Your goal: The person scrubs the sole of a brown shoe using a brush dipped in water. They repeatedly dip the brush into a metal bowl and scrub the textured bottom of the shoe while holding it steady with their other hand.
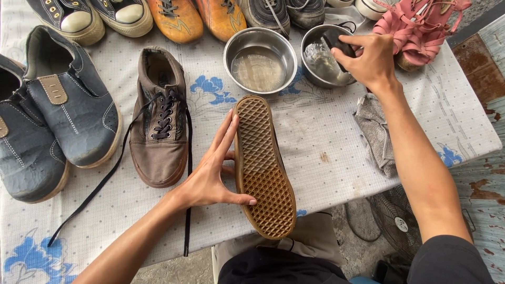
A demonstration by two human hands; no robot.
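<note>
Near the front edge of the table (326,158), the left hand (210,176) steadies a brown shoe (263,165) turned on its side so the waffle-patterned gum sole faces the camera. Its fingers are spread almost flat along the sole's left edge, with the thumb hooked under the lower part, so the hand props the shoe more than it clasps it. The shoe's long axis runs nearly straight away from the person, with a slight tilt; the end toward the person hangs past the table edge, and the far end points at the left steel bowl (260,59). Its upper is turned away and hidden.

Right of that bowl stands a second steel bowl (321,58), and the right hand (368,60) reaches over it, fingers curled around a small dark object (339,42) held at the rim; what it is cannot be made out, and the bowl's contents are hard to read.

Left of the held shoe lies its brown mate (160,115), upright, toe toward the person, with black laces (113,168) trailing toward the table's edge. Farther left sit two blue slip-on shoes (58,115), one cut off by the frame. Right of the held shoe, a crumpled grey rag (376,134) lies by the right forearm. Beyond the bowls a row of shoes is cropped at the top: orange ones (197,18) and pink sandals (418,29).
</note>
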